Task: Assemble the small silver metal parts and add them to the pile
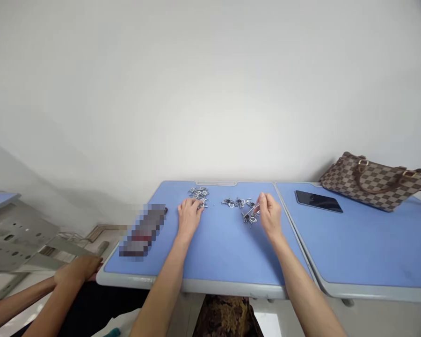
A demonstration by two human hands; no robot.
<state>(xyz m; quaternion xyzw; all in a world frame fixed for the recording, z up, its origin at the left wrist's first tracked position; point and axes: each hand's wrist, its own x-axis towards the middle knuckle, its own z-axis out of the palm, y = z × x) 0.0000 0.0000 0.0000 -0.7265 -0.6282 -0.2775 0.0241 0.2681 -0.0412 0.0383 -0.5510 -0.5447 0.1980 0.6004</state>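
Observation:
My left hand [189,217] reaches the edge of a pile of small metal parts with rings and thin prongs [198,191]. Its fingers are bent, with thumb and forefinger closed about a metal part [204,203] at the pile's near side. My right hand [271,216] is closed in a pinch on a thin metal rod [250,210], which slants down to the left; the gripped end is mostly hidden by the fingers. Under and beside the rod lies a second group of metal parts with dark round centres [228,202]. Their exact kind is too small to make out.
A pixelated dark object [143,234] lies on the blue table [228,257] at left. To the right, a second table [368,248] holds a black phone [318,201] and a checkered handbag [375,182]. Another person's hands [79,269] rest near the left table corner.

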